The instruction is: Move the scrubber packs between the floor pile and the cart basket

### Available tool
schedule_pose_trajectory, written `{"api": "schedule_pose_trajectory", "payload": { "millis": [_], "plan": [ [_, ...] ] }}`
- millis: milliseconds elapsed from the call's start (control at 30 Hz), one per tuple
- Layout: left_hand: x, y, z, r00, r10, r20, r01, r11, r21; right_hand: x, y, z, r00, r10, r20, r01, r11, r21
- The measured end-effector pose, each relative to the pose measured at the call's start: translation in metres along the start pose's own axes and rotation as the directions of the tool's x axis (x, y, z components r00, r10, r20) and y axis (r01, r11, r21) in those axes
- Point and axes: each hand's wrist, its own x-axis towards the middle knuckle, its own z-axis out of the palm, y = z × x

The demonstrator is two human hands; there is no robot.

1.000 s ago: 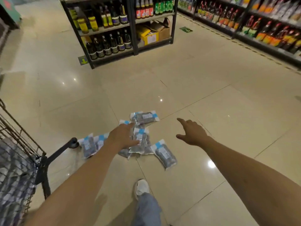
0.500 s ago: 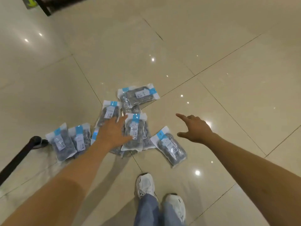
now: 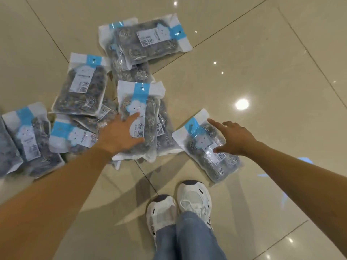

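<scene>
- Packets of steel-wool scourers are scattered on the floor; the middle packet (image 3: 139,117), used here as the landmark, lies face up on top of others, just ahead of the white sneakers (image 3: 180,205).
- The left hand (image 3: 120,135) is laid over the landmark packet's lower half, fingers straight and spread, pressing or touching rather than gripping; nothing is lifted.
- The right hand (image 3: 232,136) is stretched over the lone packet (image 3: 208,147) just right of the landmark, forefinger extended and thumb near the film; whether contact is made cannot be told, and nothing is grasped.
- Judged from the scatter, gathering has barely begun: every packet is still on the floor, none is held.
- Further packets are seen beyond the landmark (image 3: 148,37), to its upper left (image 3: 82,85), and left of it (image 3: 72,136), with more at the far left (image 3: 28,136), several overlapping.
- Each packet is a flat, soft, clear plastic pouch with a white header, a light-blue band and a printed label; grey, wiry, coiled pads bulge inside.
- The floor (image 3: 262,62) around the landmark is glossy beige tile with thin dark joints and bright lamp reflections.
- Blue jeans (image 3: 187,239) are seen below the sneakers.
</scene>
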Motion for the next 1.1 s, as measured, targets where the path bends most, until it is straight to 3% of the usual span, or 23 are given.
{"api": "schedule_pose_trajectory", "payload": {
  "millis": [133, 300, 433, 700, 933, 1100],
  "plan": [
    [0.021, -0.004, 0.037, 0.998, -0.054, -0.020, 0.051, 0.990, -0.135, 0.027, 0.010, 0.030, 0.999, -0.035, 0.037, 0.036, 0.999, -0.027],
    [0.028, -0.005, 0.037, 0.989, -0.126, -0.076, 0.100, 0.954, -0.282, 0.038, 0.016, 0.054, 0.993, -0.043, 0.112, 0.029, 0.992, 0.126],
    [0.029, 0.002, 0.034, 0.986, -0.156, -0.066, 0.121, 0.921, -0.370, 0.036, 0.011, 0.062, 0.996, -0.032, 0.080, 0.022, 0.991, 0.130],
    [0.011, -0.010, 0.055, 0.982, -0.167, -0.087, 0.070, 0.752, -0.655, 0.026, 0.012, 0.049, 0.988, -0.110, 0.111, 0.096, 0.988, 0.117],
    [-0.022, -0.003, 0.040, 0.980, -0.165, -0.114, 0.051, 0.754, -0.655, 0.004, 0.003, 0.002, 0.999, -0.054, 0.000, 0.052, 0.970, 0.236],
    [-0.077, 0.005, -0.022, 0.965, -0.137, -0.223, -0.036, 0.773, -0.633, -0.032, -0.018, -0.083, 0.993, 0.003, -0.122, 0.045, 0.919, 0.392]
  ]
}}
